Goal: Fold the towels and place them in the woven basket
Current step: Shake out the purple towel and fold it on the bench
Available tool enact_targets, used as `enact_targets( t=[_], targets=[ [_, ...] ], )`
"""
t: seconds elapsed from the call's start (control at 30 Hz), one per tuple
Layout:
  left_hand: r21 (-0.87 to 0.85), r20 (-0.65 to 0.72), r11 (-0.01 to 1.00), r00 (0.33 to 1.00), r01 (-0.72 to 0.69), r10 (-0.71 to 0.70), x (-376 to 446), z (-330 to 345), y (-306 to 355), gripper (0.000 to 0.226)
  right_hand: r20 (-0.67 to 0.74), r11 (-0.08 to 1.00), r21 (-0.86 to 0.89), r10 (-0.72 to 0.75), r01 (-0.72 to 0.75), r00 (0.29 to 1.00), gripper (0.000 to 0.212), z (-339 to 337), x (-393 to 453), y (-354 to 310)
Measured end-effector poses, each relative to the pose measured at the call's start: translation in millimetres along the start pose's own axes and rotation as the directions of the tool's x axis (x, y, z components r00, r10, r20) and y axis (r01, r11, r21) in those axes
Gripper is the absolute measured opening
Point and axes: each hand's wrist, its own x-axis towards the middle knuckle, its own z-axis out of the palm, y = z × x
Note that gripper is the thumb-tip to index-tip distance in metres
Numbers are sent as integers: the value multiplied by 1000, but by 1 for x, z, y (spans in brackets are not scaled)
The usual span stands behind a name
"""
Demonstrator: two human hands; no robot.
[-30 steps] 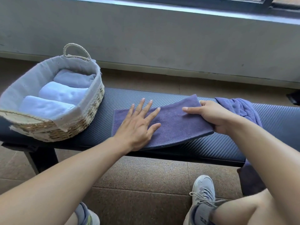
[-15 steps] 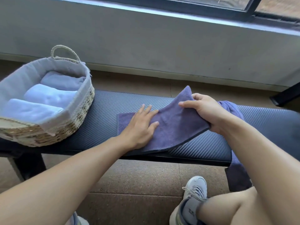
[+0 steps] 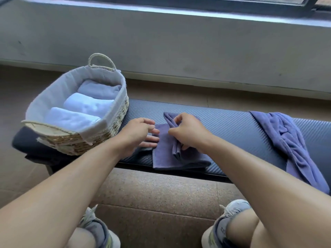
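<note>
Both hands were down on the dark padded bench point(image 3: 223, 120), right over the purple towel point(image 3: 166, 158)! That towel lay partly folded near the bench's front edge, just right of the woven basket point(image 3: 118, 119). The right hand point(image 3: 189, 131) had its fingers curled and was pinching a raised flap of the cloth, the fold standing up between thumb and fingertips. The left hand point(image 3: 138, 133) sat at the towel's left edge, fingers loosely bent and reaching onto the fabric; whether it actually gripped the cloth could not be told from this angle. The basket stood at the bench's left end, cloth-lined, rope handles up, with three pale rolled towels point(image 3: 86, 104) already lined up inside. Over at the right end, a second purple towel point(image 3: 290, 144) lay crumpled and unfolded, draping over the front edge. Below, two grey sneakers point(image 3: 231, 212) rested on the speckled floor.
</note>
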Motion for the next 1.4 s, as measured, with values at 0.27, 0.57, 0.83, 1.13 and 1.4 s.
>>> enact_targets(
  t=[0.27, 0.57, 0.83, 1.13, 1.4],
  targets=[
    [155, -4, 983, 995, -96, 98, 5, 2, -6, 13, -36, 998, 68, -8, 10, 999, 11, -11, 7, -8],
    [694, 262, 476, 805, -541, 532, 9, 40, -11, 40, 43, 890, 453, 37, -53, 998, 20, -103, -6, 25],
    [800, 547, 32, 750, -599, 373, 17, 90, -22, 85, 45, 820, 560, 112, -118, 993, 28, -132, -13, 60],
    [825, 545, -14, 789, -565, 283, 18, 93, -43, 100, -12, 813, 572, 144, -112, 989, 36, -116, -2, 49],
    [658, -118, 683, 852, -317, 510, 19, 47, 4, 22, -10, 926, 373, 61, -52, 998, 25, -67, 2, 15]
  ],
)
